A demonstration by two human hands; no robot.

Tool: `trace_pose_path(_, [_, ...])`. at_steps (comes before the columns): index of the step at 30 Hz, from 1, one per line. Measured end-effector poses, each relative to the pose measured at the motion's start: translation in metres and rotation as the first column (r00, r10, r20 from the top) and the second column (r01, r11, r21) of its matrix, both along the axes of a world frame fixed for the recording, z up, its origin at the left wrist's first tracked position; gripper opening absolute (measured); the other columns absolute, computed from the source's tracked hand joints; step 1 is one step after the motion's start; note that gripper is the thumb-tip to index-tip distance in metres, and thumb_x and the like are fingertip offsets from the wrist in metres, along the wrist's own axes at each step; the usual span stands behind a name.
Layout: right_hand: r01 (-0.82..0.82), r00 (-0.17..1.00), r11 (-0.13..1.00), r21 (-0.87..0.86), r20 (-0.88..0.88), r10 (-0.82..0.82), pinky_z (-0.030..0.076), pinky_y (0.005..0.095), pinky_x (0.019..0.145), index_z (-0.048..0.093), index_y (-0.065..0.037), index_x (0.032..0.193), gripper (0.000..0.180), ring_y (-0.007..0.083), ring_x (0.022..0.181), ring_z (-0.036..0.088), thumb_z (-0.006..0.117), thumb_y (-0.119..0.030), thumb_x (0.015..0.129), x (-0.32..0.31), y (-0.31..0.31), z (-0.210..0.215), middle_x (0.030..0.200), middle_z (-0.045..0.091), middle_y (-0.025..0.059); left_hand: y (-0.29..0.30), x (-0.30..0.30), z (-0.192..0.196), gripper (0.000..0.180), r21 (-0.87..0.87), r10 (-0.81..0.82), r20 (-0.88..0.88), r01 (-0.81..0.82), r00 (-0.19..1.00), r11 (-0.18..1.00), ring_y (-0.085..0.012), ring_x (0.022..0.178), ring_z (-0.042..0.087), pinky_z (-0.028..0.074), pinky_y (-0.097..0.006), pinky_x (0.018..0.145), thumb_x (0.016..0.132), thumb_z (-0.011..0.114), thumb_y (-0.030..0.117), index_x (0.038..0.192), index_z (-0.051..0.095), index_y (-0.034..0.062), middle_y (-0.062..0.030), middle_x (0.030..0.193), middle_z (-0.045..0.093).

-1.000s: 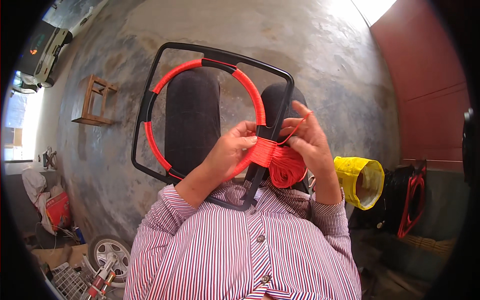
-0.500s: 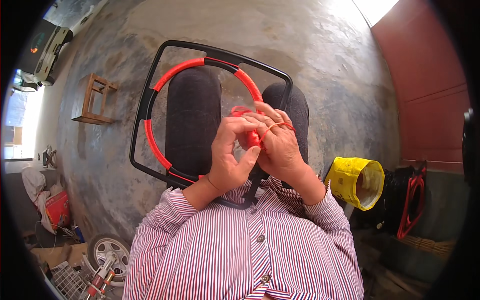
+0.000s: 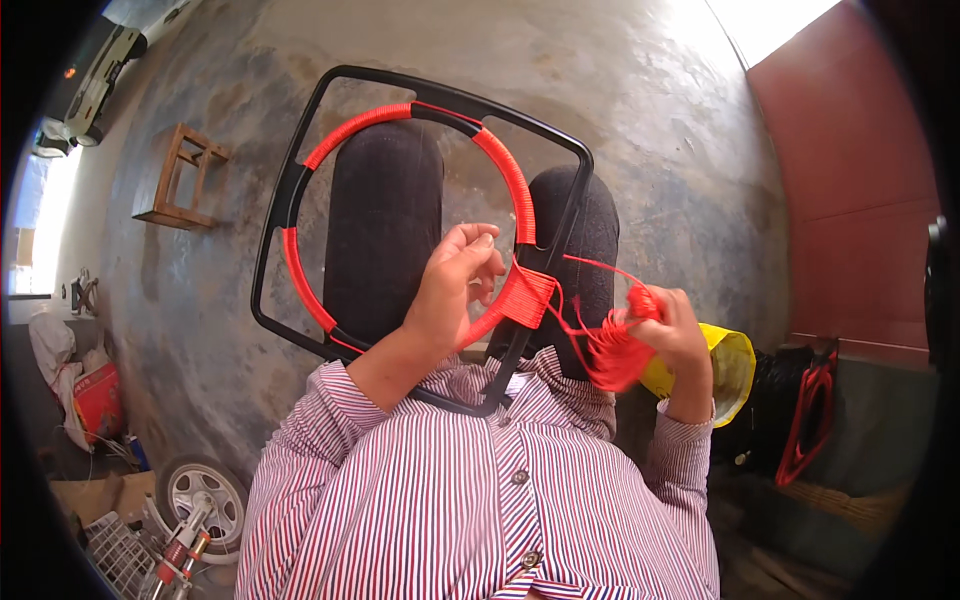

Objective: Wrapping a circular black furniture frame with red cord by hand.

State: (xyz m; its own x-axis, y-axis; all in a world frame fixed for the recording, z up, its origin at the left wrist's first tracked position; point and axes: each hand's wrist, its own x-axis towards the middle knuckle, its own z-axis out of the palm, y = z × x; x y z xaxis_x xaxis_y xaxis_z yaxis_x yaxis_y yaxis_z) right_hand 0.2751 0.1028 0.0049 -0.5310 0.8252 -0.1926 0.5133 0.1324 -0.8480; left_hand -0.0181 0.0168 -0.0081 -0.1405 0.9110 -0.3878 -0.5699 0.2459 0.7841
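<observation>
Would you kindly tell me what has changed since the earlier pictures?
The right hand has moved rightward, gripping the loose bundle of thin red cord. The left hand seems to have let go of the tightly wound red wrapping. The black squarish frame still lies across the dark-trousered legs.

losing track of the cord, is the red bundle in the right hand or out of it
In: the right hand grips part of the red bundle, blurred loops spilling out.

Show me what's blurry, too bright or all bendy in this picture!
Head view: the red cord bundle in the right hand looks smeared, maybe by motion; head view: white glare washes out the top right and the bright opening at left; head view: the red panel looks bent near the dark rim.
</observation>
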Motion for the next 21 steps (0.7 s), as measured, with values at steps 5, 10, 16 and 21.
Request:
trace_pose_path(5, [0.252,0.616,0.845,-0.472,-0.595,-0.517,0.045,0.0301,0.067,0.059,-0.002,0.083,0.020,0.0181,0.071,0.056,0.059,-0.021,0.076,0.083,-0.002,-0.026,0.074,0.058,0.0076,0.003,0.001,0.001,0.045,-0.015,-0.129,0.068,0.130,0.989,0.991,-0.0148,0.087,0.061,0.050,-0.030,0.076,0.105,0.040,0.033,0.137,0.043,0.0018,-0.0094,0.096,0.063])
trace_pose_path(10, [0.323,-0.217,0.686,-0.652,-0.756,-0.617,0.046,0.0320,0.072,0.060,-0.004,0.090,0.012,0.0166,0.074,0.054,0.063,-0.015,0.086,0.163,0.020,-0.053,0.078,0.057,0.0037,0.005,0.008,0.011,0.050,0.094,-0.170,0.246,0.151,0.954,0.984,-0.0193,0.101,0.063,0.051,-0.037,0.096,0.106,0.036,0.036,0.142,0.040,0.0008,-0.0132,0.110,0.063])
trace_pose_path(16, [0.417,0.379,0.760,-0.499,-0.664,-0.644,0.045,0.0246,0.065,0.062,0.000,0.105,0.023,0.0099,0.067,0.052,0.065,-0.010,0.085,0.074,-0.001,-0.051,0.075,0.054,-0.0023,0.004,0.007,0.012,0.052,0.153,-0.206,0.254,0.171,0.945,0.973,-0.0211,0.114,0.058,0.047,-0.037,0.102,0.106,0.036,0.035,0.136,0.047,-0.0050,-0.0166,0.124,0.059])
trace_pose_path(21, [0.101,0.920,0.952,-0.288,-0.338,-0.200,0.048,0.0240,0.068,0.058,0.003,0.130,0.056,0.0089,0.071,0.058,0.071,-0.007,0.076,-0.043,-0.020,-0.013,0.083,0.062,0.0014,0.001,0.002,0.008,0.051,0.162,-0.237,0.285,0.198,0.929,0.967,-0.0228,0.114,0.059,0.046,-0.037,0.104,0.104,0.036,0.031,0.134,0.047,-0.0079,-0.0172,0.124,0.059])
